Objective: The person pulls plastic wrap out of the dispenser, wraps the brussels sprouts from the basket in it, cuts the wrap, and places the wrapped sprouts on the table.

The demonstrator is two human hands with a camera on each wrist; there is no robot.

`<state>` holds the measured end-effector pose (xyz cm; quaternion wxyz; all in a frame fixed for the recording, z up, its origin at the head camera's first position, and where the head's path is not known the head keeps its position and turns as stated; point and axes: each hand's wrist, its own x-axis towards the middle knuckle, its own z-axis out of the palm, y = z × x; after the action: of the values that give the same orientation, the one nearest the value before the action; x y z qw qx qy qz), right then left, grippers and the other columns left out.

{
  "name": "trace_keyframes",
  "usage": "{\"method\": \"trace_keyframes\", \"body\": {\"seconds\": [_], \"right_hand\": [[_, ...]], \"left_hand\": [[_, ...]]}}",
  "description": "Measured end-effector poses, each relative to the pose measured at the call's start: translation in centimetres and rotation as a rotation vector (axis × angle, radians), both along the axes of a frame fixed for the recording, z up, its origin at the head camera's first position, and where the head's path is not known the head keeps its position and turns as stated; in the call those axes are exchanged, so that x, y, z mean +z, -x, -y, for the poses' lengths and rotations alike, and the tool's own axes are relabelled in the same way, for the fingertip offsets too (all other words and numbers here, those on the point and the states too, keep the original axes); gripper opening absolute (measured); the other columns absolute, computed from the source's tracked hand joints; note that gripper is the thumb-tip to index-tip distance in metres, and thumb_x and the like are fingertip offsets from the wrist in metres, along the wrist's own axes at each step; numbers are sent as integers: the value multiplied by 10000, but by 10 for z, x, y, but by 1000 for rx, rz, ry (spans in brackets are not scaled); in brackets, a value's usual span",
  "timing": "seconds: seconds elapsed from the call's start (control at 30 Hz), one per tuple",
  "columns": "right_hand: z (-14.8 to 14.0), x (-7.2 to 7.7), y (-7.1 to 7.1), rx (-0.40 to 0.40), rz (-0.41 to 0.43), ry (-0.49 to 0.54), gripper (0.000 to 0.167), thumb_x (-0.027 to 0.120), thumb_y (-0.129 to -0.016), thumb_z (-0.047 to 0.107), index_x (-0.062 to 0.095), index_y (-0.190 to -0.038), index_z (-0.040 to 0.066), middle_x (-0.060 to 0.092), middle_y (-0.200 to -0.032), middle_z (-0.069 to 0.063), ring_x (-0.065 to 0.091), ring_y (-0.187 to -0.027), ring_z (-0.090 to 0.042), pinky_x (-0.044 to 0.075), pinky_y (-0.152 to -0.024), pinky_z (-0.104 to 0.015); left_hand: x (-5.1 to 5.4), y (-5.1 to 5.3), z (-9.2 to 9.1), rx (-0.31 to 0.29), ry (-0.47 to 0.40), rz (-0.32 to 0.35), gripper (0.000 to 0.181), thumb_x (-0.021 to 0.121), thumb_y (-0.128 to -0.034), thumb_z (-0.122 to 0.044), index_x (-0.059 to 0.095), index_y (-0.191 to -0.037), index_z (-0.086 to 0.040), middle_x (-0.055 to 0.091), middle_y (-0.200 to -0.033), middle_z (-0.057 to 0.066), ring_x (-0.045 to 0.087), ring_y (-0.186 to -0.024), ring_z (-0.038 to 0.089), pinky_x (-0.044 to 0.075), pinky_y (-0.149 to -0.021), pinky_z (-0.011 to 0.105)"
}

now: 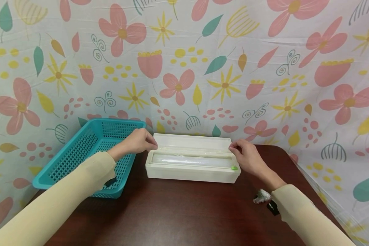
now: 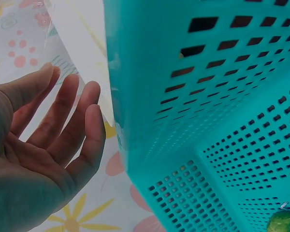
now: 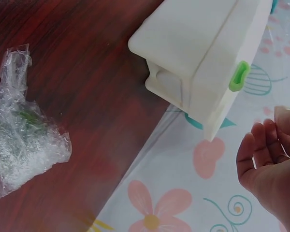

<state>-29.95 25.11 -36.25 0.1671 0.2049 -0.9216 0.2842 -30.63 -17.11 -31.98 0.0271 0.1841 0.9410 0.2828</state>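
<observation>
With thumb and fingertips together on each, my left hand (image 1: 140,140) and right hand (image 1: 245,154) seem to be pinching the two ends of the clear film (image 1: 184,154), which spans the white dispenser box (image 1: 190,174) near the far edge of the table (image 1: 187,212), right of the teal basket (image 1: 43,183) at the far left corner. I judge I'm drawing a sheet off the roll, so the next move calls for an even, taut pull, both ends level, past the green slider (image 1: 234,167)
</observation>
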Motion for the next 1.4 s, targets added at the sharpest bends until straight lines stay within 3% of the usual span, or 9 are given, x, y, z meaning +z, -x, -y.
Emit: {"method": "trace_keyframes", "body": {"seconds": [0.3,0.63,0.83,1.0,1.4], "right_hand": [[0,5,-1,-1,-8,7,108,624,-1058,66,713,-1038,8,665,-982,-121,559,-790,-238,466,-704,-411],[-1,11,-1,-7,7,21,121,622,-1067,94,702,-1051,6,639,-914,-93,545,-717,-217,453,-657,-383],[-2,13,1,7,-19,27,104,620,-1064,76,694,-1035,9,627,-902,-94,531,-720,-225,446,-666,-387],[-2,15,1,18,-33,26,117,616,-1067,72,692,-1047,-15,616,-925,-90,522,-751,-235,439,-686,-396],[-4,29,-4,16,-41,26,115,608,-1073,81,678,-1052,-8,615,-948,-108,569,-814,-265,472,-740,-458]], "left_hand": [[4,-2,1,11,-17,-7,128,760,-979,-149,845,-1013,-59,782,-917,30,722,-848,271,581,-749,392],[9,-2,4,0,-36,-28,147,753,-981,-143,838,-1027,-33,768,-849,87,605,-705,184,509,-659,339],[12,-2,5,24,-56,-9,148,754,-984,-148,836,-1042,-38,781,-917,111,665,-760,181,563,-706,356],[15,-3,7,34,-74,-3,153,748,-987,-142,832,-1062,-38,772,-876,60,676,-778,185,592,-758,383],[23,-2,10,38,-134,-34,169,759,-985,-159,830,-1072,-33,761,-856,33,679,-767,202,589,-735,364]]}}
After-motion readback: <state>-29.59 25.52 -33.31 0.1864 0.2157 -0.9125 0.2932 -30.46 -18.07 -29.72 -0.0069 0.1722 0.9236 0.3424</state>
